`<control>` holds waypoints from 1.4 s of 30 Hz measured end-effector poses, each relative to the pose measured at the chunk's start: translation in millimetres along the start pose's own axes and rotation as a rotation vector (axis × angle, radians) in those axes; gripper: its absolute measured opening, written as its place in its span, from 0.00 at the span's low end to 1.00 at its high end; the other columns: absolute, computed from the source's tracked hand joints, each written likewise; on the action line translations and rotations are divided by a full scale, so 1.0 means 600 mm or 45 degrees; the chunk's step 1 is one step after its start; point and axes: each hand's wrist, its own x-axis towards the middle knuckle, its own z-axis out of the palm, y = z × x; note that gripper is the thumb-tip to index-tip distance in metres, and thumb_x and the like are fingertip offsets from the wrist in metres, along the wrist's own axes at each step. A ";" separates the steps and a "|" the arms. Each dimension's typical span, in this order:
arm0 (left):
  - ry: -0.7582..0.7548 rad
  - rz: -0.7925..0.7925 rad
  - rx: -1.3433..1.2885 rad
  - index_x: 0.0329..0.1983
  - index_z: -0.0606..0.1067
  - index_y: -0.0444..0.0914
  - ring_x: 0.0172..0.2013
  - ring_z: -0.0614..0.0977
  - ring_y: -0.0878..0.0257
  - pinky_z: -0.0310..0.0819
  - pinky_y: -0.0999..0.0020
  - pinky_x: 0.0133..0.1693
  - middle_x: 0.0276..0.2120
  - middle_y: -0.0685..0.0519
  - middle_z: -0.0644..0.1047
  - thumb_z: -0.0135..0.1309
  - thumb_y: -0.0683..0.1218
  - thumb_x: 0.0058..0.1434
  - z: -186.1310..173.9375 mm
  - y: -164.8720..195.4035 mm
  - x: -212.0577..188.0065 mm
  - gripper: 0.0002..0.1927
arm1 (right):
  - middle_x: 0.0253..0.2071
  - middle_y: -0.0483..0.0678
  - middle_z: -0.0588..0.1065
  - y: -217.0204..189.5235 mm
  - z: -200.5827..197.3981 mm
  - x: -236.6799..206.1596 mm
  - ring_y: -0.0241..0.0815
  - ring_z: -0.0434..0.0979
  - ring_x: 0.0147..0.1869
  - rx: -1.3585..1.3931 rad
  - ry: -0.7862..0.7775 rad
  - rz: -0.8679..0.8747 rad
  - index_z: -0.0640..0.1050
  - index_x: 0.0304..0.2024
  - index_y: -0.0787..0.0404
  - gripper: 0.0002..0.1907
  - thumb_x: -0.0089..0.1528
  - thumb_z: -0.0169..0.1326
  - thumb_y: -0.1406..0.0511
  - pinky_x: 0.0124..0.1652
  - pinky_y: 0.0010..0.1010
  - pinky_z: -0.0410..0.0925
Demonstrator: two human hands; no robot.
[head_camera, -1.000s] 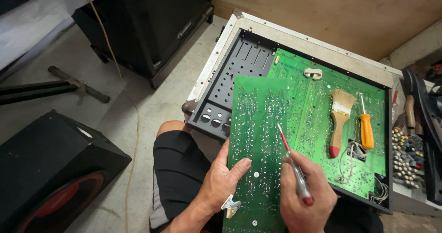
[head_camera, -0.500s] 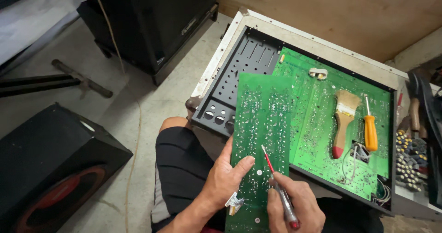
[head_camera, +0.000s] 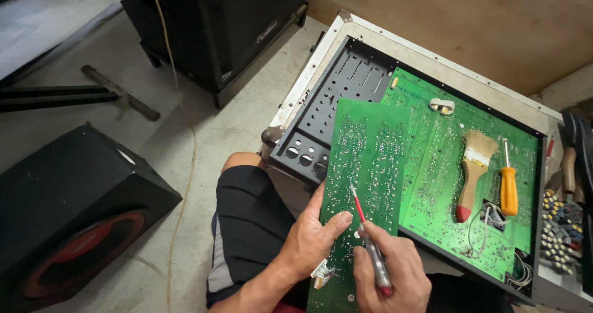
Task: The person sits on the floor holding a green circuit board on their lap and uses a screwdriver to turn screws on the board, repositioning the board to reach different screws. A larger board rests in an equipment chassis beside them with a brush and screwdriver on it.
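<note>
Steadying a loose green circuit board (head_camera: pixel 364 164) solder-side up over the open chassis (head_camera: pixel 321 109), left hand (head_camera: pixel 309 242) clamps its edge while right hand (head_camera: pixel 389 273) pinches a red-tipped probe (head_camera: pixel 369 242) onto its joints.

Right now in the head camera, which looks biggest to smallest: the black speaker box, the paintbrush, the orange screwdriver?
1. black speaker box, though it sits nearer the camera
2. paintbrush
3. orange screwdriver

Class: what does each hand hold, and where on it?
Left hand grips the loose green circuit board by its left edge. Right hand holds the red-tipped screwdriver by its clear handle.
</note>
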 end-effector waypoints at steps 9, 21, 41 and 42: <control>0.008 0.019 0.046 0.76 0.57 0.36 0.58 0.74 0.67 0.69 0.71 0.60 0.60 0.51 0.75 0.55 0.45 0.67 0.000 0.003 -0.002 0.36 | 0.37 0.51 0.82 -0.003 0.003 0.004 0.42 0.82 0.38 0.014 -0.025 0.011 0.80 0.48 0.66 0.18 0.53 0.61 0.73 0.44 0.30 0.73; -0.022 -0.059 -0.148 0.76 0.58 0.38 0.50 0.79 0.68 0.76 0.71 0.52 0.55 0.51 0.77 0.52 0.41 0.67 0.000 0.004 -0.002 0.34 | 0.35 0.51 0.81 0.020 -0.040 -0.038 0.41 0.82 0.38 0.007 0.119 0.118 0.80 0.46 0.67 0.15 0.55 0.57 0.74 0.45 0.29 0.73; 0.001 -0.047 -0.101 0.75 0.58 0.36 0.51 0.78 0.68 0.75 0.72 0.53 0.56 0.50 0.77 0.53 0.41 0.68 -0.008 -0.005 0.000 0.33 | 0.35 0.50 0.81 0.005 -0.026 -0.027 0.41 0.81 0.36 0.004 0.043 0.030 0.80 0.47 0.67 0.17 0.54 0.60 0.74 0.40 0.29 0.73; 0.002 -0.057 -0.113 0.75 0.58 0.36 0.50 0.78 0.67 0.75 0.72 0.53 0.55 0.50 0.77 0.53 0.41 0.68 -0.007 -0.005 -0.001 0.34 | 0.35 0.50 0.81 0.005 -0.024 -0.027 0.42 0.81 0.37 -0.014 0.045 0.016 0.79 0.47 0.67 0.17 0.55 0.61 0.74 0.41 0.30 0.73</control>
